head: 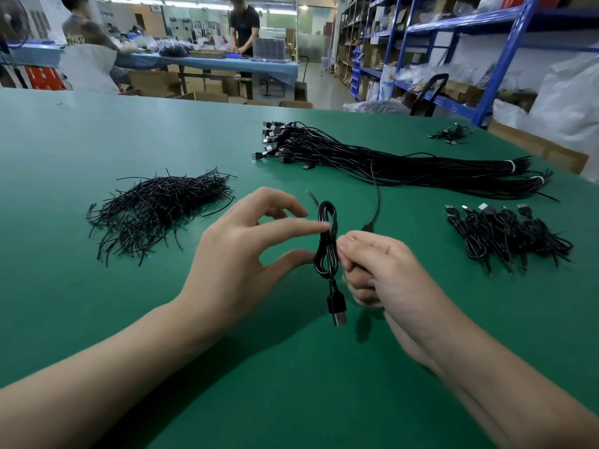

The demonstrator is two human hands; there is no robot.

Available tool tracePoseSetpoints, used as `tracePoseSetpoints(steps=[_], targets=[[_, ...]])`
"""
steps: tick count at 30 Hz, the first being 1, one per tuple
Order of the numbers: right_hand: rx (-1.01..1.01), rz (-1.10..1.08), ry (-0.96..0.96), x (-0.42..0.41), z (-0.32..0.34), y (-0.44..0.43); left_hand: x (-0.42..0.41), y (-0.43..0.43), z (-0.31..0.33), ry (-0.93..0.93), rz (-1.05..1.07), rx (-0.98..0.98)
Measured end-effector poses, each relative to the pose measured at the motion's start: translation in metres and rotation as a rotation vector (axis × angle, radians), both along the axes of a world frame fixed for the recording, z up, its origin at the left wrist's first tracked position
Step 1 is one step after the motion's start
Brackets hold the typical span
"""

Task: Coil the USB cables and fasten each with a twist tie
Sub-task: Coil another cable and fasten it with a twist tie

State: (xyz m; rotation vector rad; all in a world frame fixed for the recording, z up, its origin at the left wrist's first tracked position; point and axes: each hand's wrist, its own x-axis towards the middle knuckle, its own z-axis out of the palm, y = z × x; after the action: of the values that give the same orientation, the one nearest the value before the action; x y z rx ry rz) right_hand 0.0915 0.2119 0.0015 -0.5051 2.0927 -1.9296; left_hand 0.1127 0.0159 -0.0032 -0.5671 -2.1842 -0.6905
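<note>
A black USB cable (326, 251) is coiled into a narrow upright loop above the green table (275, 367), its USB plug (338, 314) hanging below. My right hand (385, 273) grips the coil's right side with curled fingers. My left hand (240, 251) reaches in from the left, index fingertip and thumb tip touching the coil's left side, the other fingers spread. A heap of black twist ties (155, 212) lies at the left. A long bundle of uncoiled cables (389, 163) lies behind, and a pile of coiled cables (505, 234) sits to the right.
One loose cable (376, 196) runs from the bundle down to behind my right hand. A few more cables (450, 134) lie at the far right corner. Beyond the table are blue shelving (486, 59) and two people at another bench (210, 63).
</note>
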Motion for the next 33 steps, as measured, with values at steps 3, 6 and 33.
tracePoseSetpoints(steps=[3, 6, 33], targets=[[0.004, 0.009, -0.028, 0.0, -0.001, -0.001, -0.003, -0.002, 0.001, 0.026, -0.009, -0.07], [0.029, 0.016, -0.023, 0.001, -0.001, -0.002, -0.004, -0.004, 0.003, -0.022, -0.056, -0.089], [0.739, -0.167, 1.271, 0.002, 0.002, 0.002, 0.0, 0.002, 0.004, -1.091, -0.492, 0.816]])
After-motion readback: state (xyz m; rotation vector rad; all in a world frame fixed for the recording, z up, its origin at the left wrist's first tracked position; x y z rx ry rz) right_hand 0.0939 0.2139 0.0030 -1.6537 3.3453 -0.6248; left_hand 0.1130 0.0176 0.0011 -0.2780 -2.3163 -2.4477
